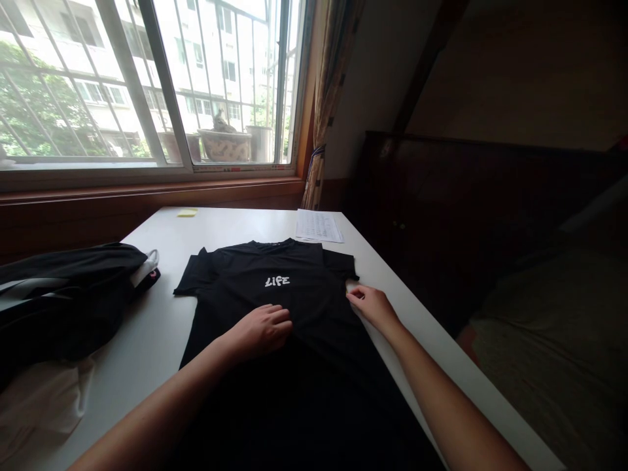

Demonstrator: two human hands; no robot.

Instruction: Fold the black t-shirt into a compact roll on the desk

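Note:
A black T-shirt (314, 307) lies spread on the white table, its collar toward the window and its hem toward me. White lettering (277, 281) on its chest appears upside down from here. Over the middle of the shirt, below the lettering, is my left hand (267, 327); its fingers are curled closed on the cloth, with the tips partly hidden. My right hand (370, 304) pinches the shirt's right edge just below the sleeve, thumb and index finger together. Both sleeves stick out sideways. The lower part of the shirt fades into shadow.
Dark clothes (63, 301) are heaped on the table's left side, with a beige cloth (44, 405) below them. Printed sheets (318, 226) and a yellow sticky note (187, 212) lie along the far edge of the table (235, 222). Beyond stand a barred window and a curtain (326, 98).

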